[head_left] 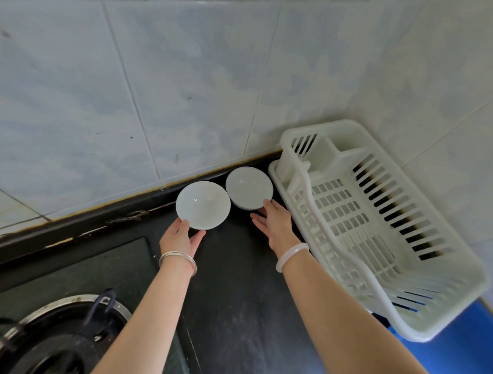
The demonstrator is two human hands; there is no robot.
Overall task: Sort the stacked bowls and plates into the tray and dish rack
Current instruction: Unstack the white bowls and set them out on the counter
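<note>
Two white bowls sit near the back wall on the dark counter. My left hand [180, 237] grips the near rim of the left bowl [202, 204], thumb on one side and fingers on the other. My right hand [274, 224] touches the near edge of the right bowl [248, 187], which looks like the top of a short stack; the fingers lie along its side. A white plastic dish rack [378, 227] stands empty just right of the right bowl, sitting on a white tray [273, 173]. No plates are visible.
A gas stove burner [52, 339] with a metal ring occupies the lower left. The tiled wall [187, 87] runs close behind the bowls and rack. A blue surface [457, 348] shows beyond the rack's near end.
</note>
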